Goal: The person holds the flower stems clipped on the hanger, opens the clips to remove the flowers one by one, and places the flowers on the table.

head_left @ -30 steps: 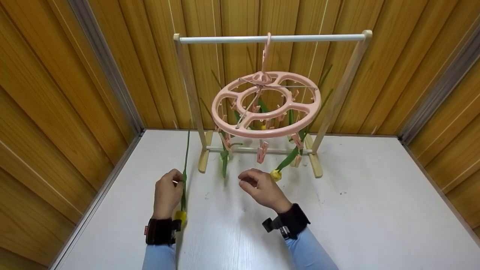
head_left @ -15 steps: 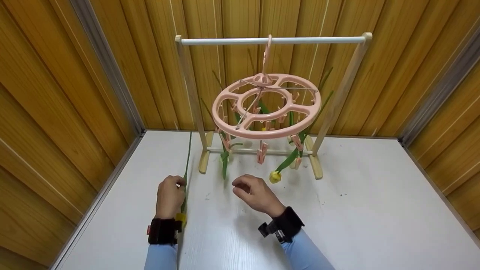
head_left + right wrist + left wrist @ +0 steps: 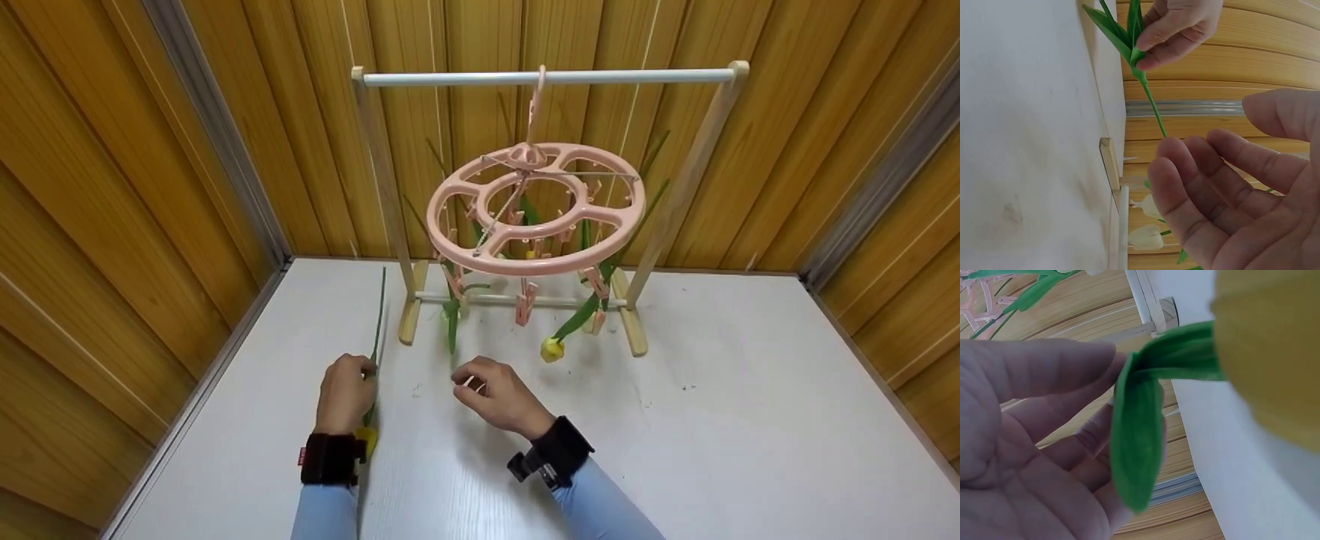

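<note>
Two hands are at work over one white table point(image 3: 720, 450). The left hand point(image 3: 345, 394) pinches one yellow flower point(image 3: 367, 442) between thumb and fingers, at its green leaves, to the left of the rack point(image 3: 694, 172). The flower's long axis runs near to far: the bloom points near, beside the wrist, and the thin stem point(image 3: 380, 315) points far, leaning slightly right. The right hand point(image 3: 499, 394) is in front of the rack, its fingers loosely bent and grasping nothing. One pink ring hanger point(image 3: 547, 266) hangs from the rack's single top bar, with several pink clips below. One yellow bloom point(image 3: 552, 349) hangs low at its near right; the full count of hanging flowers is hidden. Of two black wristbands, the left one point(image 3: 328, 459) bears one red tag point(image 3: 302, 456), its writing too small to read.
</note>
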### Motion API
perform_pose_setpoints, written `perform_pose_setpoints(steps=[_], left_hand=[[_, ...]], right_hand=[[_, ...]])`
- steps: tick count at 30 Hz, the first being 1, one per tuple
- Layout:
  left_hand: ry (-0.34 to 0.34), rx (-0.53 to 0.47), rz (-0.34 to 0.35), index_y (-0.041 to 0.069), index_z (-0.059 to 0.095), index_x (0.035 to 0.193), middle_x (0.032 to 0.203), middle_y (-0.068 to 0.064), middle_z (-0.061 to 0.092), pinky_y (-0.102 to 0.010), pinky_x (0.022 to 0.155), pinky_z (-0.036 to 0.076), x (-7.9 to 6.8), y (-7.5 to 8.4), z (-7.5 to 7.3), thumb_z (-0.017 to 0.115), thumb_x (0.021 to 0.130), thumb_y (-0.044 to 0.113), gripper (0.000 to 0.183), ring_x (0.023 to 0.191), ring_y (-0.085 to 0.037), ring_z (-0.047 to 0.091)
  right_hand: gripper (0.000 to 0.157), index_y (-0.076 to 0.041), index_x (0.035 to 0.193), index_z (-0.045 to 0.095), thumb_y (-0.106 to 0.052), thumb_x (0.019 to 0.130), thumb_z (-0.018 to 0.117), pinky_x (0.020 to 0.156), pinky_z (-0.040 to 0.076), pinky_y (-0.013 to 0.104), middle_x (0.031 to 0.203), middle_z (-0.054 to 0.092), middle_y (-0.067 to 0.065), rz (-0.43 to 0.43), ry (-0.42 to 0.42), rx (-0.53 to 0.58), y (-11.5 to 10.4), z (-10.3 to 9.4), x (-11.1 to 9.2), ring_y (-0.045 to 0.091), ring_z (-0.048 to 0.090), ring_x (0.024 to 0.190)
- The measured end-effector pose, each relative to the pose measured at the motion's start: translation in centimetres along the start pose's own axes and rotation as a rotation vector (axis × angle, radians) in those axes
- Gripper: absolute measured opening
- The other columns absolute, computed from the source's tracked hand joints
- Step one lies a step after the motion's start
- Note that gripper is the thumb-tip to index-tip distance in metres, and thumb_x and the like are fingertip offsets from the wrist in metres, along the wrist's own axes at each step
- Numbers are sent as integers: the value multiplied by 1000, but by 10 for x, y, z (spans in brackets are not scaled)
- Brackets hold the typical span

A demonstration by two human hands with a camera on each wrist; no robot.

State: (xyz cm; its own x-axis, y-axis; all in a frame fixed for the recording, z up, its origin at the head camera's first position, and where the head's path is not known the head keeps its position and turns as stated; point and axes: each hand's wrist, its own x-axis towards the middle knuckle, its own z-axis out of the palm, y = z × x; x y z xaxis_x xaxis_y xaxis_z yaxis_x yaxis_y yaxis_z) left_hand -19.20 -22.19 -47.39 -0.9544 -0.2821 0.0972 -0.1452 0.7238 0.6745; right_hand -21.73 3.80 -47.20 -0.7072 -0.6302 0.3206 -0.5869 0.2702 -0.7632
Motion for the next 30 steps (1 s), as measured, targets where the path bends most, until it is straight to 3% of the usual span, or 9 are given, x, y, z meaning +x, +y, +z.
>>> perform_pose_setpoints(steps=[5,11,20,27,30], left_hand=[[-7,24,26,-10,77,101,95,-20,68,-45,72,55,-1,2,1,64,91,-6,17,84,-30,64],[-41,21,33,-12,76,101,97,-21,68,-43,70,54,-3,0,1,62,91,-4,19,84,-30,63],[-105,57,47,-5,72,79,83,-14,63,-33,58,45,-2,-3,3,62,88,-5,14,69,-23,54],[-160,62,3,-9,74,90,86,-15,66,-34,59,50,-1,-2,3,64,89,-2,12,70,-24,59],[-178,69,-3,-8,73,87,80,-14,65,-34,56,48,-1,-2,3,65,89,-1,11,66,-24,58]], right_hand=[[19,-1,114,71,-12,102,61,79,56,29,111,69,17,0,-23,-9,0,7,1,28,70,93],[20,0,114,70,-11,100,62,78,56,28,112,68,20,-19,-27,-26,2,14,2,28,71,92],[23,4,118,68,-8,99,63,77,56,27,114,67,21,-83,-36,-57,7,22,2,28,72,90],[27,5,123,67,-10,101,61,79,57,27,119,65,22,-62,-78,-50,9,26,2,29,72,92],[29,4,125,66,-11,101,61,79,57,27,121,64,20,-52,-94,-62,10,27,2,29,72,93]])
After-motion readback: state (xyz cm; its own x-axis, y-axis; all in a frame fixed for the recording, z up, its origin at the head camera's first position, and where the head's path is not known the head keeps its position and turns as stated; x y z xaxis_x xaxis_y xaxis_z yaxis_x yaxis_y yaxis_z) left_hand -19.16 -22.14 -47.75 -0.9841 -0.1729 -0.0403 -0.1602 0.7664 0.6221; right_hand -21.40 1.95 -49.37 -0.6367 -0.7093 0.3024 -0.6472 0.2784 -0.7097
